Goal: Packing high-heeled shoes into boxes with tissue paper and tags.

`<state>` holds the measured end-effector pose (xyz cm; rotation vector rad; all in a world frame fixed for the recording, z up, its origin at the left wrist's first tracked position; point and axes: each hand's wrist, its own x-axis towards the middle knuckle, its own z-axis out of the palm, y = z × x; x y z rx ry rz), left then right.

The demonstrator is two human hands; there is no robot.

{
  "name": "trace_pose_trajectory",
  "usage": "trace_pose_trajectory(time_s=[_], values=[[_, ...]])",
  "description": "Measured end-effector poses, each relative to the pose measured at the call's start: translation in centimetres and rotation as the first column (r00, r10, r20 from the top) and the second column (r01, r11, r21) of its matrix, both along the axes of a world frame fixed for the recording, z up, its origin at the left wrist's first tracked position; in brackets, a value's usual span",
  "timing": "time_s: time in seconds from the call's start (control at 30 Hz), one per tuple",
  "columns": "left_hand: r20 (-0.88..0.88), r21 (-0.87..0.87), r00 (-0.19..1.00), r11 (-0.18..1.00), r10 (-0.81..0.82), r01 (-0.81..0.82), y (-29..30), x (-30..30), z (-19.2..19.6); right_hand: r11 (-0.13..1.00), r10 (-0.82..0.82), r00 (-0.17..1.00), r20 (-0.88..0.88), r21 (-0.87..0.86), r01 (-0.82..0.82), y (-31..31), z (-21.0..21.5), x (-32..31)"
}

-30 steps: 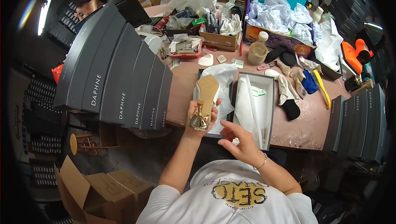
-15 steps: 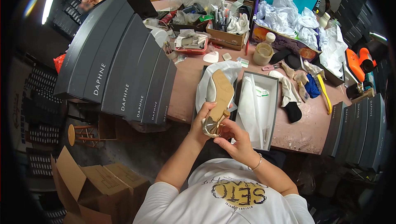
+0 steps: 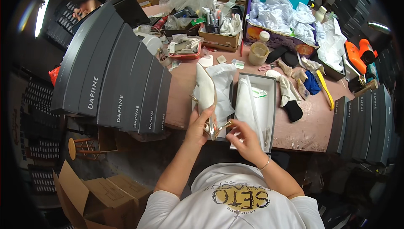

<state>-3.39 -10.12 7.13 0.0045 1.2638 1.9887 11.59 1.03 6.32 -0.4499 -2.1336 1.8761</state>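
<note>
A white pointed high-heeled shoe [image 3: 206, 88] with gold-coloured metallic trim and heel is held over the near table edge, its toe pointing away from me. My left hand [image 3: 197, 128] is closed round its back part. Beside the slim heel, my right hand [image 3: 249, 143] has its fingers curved and apart; the index fingertip is at or very near the heel's tip, and I cannot tell whether they touch. Behind the shoe lies white tissue paper [image 3: 221, 86] in a shallow dark box part. Just right of it, an open grey shoe box [image 3: 273, 102] contains a white wrapped bundle [image 3: 248, 104].
Dark grey shoe boxes [image 3: 111, 73] are stacked at the left, more [image 3: 362, 123] at the right. Farther back on the pink table [image 3: 303, 134] are a jar [image 3: 258, 54], socks [image 3: 290, 90], a yellow-handled tool [image 3: 326, 90] and crumpled paper [image 3: 277, 12]. Cardboard cartons [image 3: 105, 195] stand lower left.
The shoe has been turned over from showing its tan sole to showing its white upper and side. My right fingers have moved off the heel's base toward its tip. The whole view shifted slightly.
</note>
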Motion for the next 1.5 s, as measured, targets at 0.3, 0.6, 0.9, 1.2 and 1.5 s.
trace_pose_trajectory(time_s=[0.3,0.6,0.9,1.2,1.5], values=[[-0.809,-0.581,0.264,0.784,-0.526,-0.218,-1.1,0.2,-0.5,0.903,-0.193,0.873,0.447,0.43,-0.02,7.2,-7.0,0.6],[-0.287,0.092,0.952,0.992,0.108,-0.084,3.1,8.8,-2.8,0.883,-0.169,0.981,-0.094,0.428,0.193,3.8,2.0,1.4],[0.176,0.162,0.975,0.973,0.134,-0.163,2.2,8.8,-1.5,0.607,0.01,0.957,-0.289,0.762,0.224,4.3,4.1,0.9],[0.187,0.124,0.98,0.988,0.066,-0.09,-5.2,2.9,-3.7,0.843,-0.097,0.97,-0.222,0.5,0.199,3.9,8.2,5.0],[-0.121,-0.051,0.966,0.973,-0.229,0.225,-7.6,4.3,-3.0,0.596,0.11,0.982,0.151,0.781,-0.187,3.8,9.7,4.0]])
